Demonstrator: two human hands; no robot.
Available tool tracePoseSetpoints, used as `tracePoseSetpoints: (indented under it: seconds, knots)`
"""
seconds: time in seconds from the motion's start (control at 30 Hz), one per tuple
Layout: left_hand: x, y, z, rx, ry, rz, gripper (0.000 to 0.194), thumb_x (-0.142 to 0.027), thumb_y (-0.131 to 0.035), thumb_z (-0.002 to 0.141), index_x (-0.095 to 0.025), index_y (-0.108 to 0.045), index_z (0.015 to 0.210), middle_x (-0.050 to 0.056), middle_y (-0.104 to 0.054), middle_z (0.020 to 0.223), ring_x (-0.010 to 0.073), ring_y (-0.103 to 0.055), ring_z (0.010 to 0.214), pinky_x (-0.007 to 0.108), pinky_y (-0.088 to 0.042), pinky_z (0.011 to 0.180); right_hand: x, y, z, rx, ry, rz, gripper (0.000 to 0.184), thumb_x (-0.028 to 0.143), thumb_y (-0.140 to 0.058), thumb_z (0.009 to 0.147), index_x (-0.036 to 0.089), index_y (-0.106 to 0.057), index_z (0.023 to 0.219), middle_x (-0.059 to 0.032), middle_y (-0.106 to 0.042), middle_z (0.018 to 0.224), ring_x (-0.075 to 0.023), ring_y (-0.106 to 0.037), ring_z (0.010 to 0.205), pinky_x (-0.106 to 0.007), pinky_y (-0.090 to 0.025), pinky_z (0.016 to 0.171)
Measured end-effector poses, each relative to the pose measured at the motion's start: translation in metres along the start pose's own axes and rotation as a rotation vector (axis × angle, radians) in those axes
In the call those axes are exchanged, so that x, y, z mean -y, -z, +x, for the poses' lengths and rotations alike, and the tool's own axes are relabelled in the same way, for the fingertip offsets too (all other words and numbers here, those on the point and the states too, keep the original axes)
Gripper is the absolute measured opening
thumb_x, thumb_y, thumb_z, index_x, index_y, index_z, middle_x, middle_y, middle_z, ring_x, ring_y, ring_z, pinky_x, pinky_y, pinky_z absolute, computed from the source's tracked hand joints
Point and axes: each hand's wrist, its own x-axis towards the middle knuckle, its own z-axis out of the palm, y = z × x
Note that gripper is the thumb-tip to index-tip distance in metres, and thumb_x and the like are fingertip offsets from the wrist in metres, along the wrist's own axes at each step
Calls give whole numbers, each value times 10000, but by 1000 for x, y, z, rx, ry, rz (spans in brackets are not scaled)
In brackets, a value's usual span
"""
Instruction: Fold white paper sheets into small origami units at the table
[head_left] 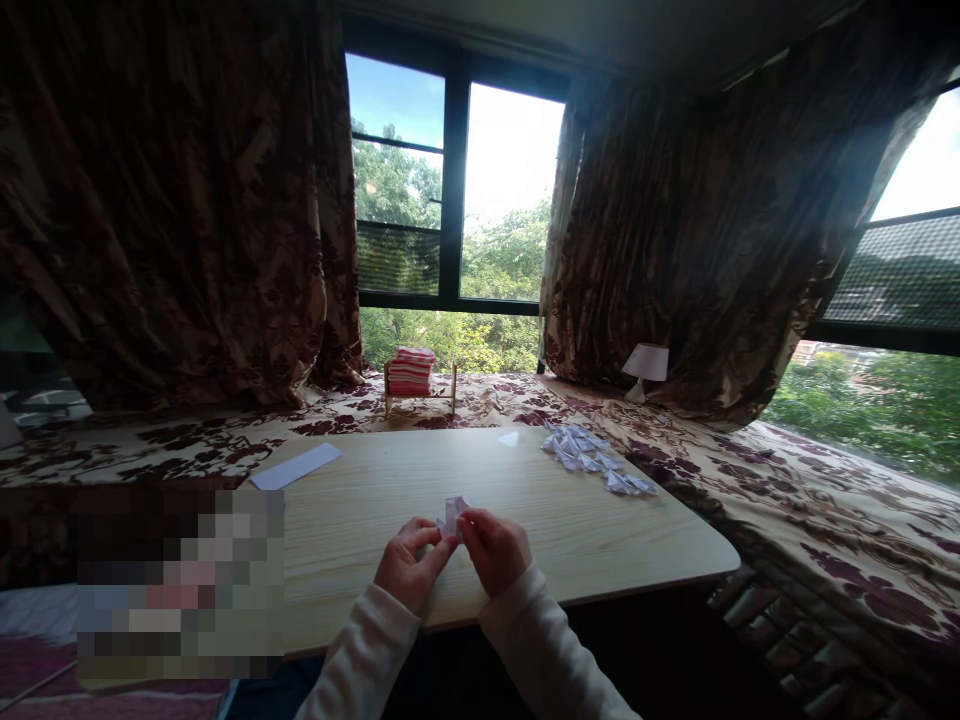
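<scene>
Between my two hands, over the near part of the wooden table [360, 540], is a small folded piece of white paper [452, 512]. My left hand [412, 562] pinches it from the left side between thumb and fingers. On the right, my right hand [495, 550] grips its edge with thumb and forefinger. The paper stands partly upright, and its lower part is hidden by my fingers. A pile of folded white paper pieces [581, 450] lies at the table's far right. One small flat white paper piece [509, 439] rests near the far edge.
A stack of white paper strips [298, 466] lies at the table's far left. Behind the table, a floral-covered ledge [495, 395] holds a small rack with folded red-and-white cloths [411, 372] and a small lamp [646, 364]. A blurred-out patch [180, 590] covers the left side.
</scene>
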Motion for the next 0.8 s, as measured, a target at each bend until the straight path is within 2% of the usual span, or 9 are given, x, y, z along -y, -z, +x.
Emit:
tracePoseSetpoints:
  seconds: [0.2, 0.37, 0.43, 0.53, 0.6, 0.7, 0.8]
  knots:
    - [-2, 0, 1, -9, 5, -7, 218, -358, -594, 686, -183, -700, 610, 37, -580, 677, 179, -551, 730, 270, -417, 708, 1, 1, -1, -6, 9, 17, 205, 301, -476, 817, 201, -648, 765, -9, -629, 570, -125, -542, 481, -210, -363, 496]
    - [5, 0, 1, -79, 16, -23, 186, -333, -609, 678, -187, -706, 615, 32, -584, 684, 175, -557, 737, 256, -419, 713, 2, 2, 0, -30, -1, 68, 202, 309, -473, 823, 203, -645, 823, -9, -649, 634, -118, -557, 515, -199, -399, 518]
    - [8, 1, 1, -111, 24, -34, 180, -334, -612, 684, -188, -714, 658, 28, -588, 705, 171, -562, 748, 249, -417, 724, 2, 3, 2, -68, -52, 132, 218, 311, -450, 835, 194, -623, 898, -4, -633, 627, -111, -536, 501, -201, -408, 517]
    - [11, 1, 1, -142, 33, -56, 180, -338, -618, 686, -190, -719, 695, 26, -596, 722, 170, -569, 762, 241, -419, 728, 3, 4, 4, -73, -161, 340, 232, 323, -475, 814, 170, -590, 945, 15, -570, 588, -98, -473, 463, -201, -390, 472]
    - [11, 1, 0, -150, 35, -69, 178, -342, -628, 678, -189, -719, 683, 25, -600, 719, 171, -570, 762, 237, -423, 725, 7, 5, 6, -29, -185, 445, 208, 321, -522, 778, 161, -593, 890, 16, -545, 611, -91, -450, 478, -199, -375, 462]
    - [9, 1, 0, -139, 28, -82, 180, -349, -637, 674, -189, -720, 691, 26, -604, 724, 174, -567, 771, 242, -428, 734, 13, 5, 8, 26, -173, 509, 143, 298, -576, 734, 159, -573, 701, 32, -475, 595, -82, -405, 500, -195, -346, 458]
    - [6, 1, 0, -118, 15, -88, 180, -355, -639, 673, -194, -719, 691, 25, -601, 726, 175, -566, 771, 248, -431, 735, 15, 2, 8, 53, -188, 596, 209, 294, -584, 726, 165, -491, 590, 48, -411, 559, -79, -373, 504, -196, -333, 453]
